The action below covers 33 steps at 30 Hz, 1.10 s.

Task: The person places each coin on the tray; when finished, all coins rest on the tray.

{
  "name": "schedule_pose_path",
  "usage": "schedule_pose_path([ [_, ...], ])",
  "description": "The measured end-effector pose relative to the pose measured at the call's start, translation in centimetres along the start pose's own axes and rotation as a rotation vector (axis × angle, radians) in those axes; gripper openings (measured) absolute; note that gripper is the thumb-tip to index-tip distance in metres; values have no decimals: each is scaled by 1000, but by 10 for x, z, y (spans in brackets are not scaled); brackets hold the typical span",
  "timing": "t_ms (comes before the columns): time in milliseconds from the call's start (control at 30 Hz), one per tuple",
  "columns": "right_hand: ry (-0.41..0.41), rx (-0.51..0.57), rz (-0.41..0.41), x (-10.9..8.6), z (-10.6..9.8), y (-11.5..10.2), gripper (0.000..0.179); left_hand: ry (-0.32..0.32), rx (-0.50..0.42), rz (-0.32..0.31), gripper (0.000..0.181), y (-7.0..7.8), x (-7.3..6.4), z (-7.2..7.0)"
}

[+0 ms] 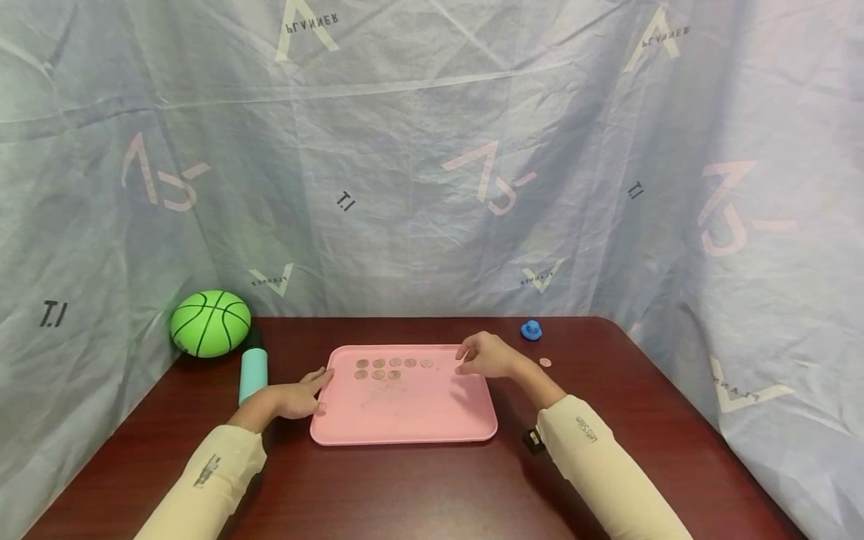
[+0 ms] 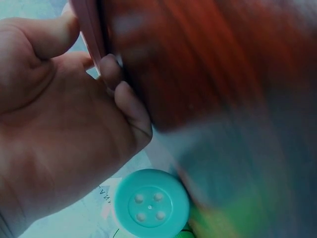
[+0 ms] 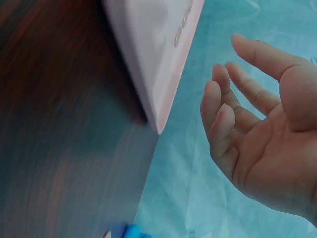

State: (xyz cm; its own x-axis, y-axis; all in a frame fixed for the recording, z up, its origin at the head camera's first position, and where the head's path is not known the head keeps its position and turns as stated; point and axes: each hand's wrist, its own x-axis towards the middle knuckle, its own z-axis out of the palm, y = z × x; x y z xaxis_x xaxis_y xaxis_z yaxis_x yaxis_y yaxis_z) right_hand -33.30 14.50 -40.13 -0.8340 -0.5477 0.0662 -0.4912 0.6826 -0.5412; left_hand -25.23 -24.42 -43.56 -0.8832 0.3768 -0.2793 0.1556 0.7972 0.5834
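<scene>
A pink tray (image 1: 405,427) lies on the table with several copper-coloured coins (image 1: 395,362) in two rows along its far left part. My left hand (image 1: 297,398) grips the tray's left rim; in the left wrist view, the thumb and curled fingers (image 2: 131,106) meet at the tray edge (image 2: 91,34). Above the tray's far right corner hovers my right hand (image 1: 487,356), its fingers (image 3: 247,89) loosely bent and apart. Nothing shows between them in the right wrist view. One loose coin (image 1: 544,362) lies on the table right of the tray.
A blue rubber duck (image 1: 532,331) sits at the back right. On the left are a green ball (image 1: 211,323) and a turquoise bottle (image 1: 253,371) lying on its side. A small black object (image 1: 534,440) lies beside the right sleeve. Grey cloth (image 1: 432,225) hangs behind the table.
</scene>
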Motion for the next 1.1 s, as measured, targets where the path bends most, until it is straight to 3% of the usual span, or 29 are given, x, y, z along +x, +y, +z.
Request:
schedule_pose_path([
  [433,24,72,60,-33,-22,41,26,-6,-6,-2,79,0,-1,-1],
  [700,41,-14,101,-44,-31,68,24,-3,-9,1,79,-4,2,-1],
  [900,68,-39,180,-51,-37,88,25,-3,-5,4,80,-5,2,0],
  [1100,42,18,280,-55,-41,101,27,-7,-1,5,80,-3,2,-2],
])
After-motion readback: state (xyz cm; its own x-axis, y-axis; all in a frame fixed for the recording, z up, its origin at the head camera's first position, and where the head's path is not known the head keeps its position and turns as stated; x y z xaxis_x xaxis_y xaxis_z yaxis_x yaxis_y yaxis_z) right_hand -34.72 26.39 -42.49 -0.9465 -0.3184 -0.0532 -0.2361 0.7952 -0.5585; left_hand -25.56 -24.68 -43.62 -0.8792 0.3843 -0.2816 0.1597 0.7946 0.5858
